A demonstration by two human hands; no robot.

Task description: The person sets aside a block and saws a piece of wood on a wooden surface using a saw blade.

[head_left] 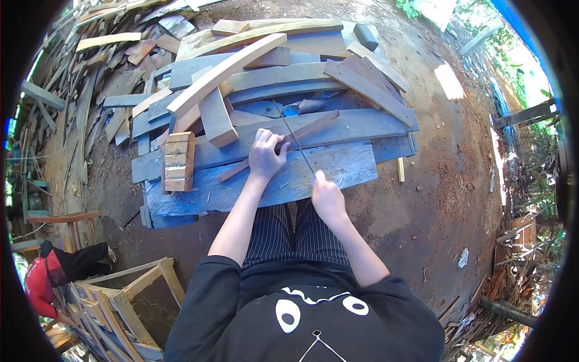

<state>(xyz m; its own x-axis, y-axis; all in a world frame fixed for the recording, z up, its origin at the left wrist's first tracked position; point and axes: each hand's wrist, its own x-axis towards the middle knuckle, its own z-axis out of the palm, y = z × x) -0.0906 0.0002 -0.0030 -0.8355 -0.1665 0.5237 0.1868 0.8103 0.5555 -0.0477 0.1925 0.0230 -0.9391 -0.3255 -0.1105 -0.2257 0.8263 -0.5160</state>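
On the weathered plank table [356,166], my left hand [267,155] is closed round a thin brown wooden strip [316,125] that lies slanted across the boards. My right hand [327,194] is closed on the near end of a long, thin dark tool [300,148], which crosses over the strip just right of my left hand. Whether the tool is a file or a blade is too small to tell. A bundle of short wood blocks [179,161] stands left of my left hand. Behind the strip lies a grey object with a blue end [291,111].
Long boards [229,73] are piled across the table's far half. A dark block [366,37] sits at its back right. Scrap wood [90,72] heaps at the far left. At the lower left, a person in red [41,280] bends beside a wooden frame [129,289].
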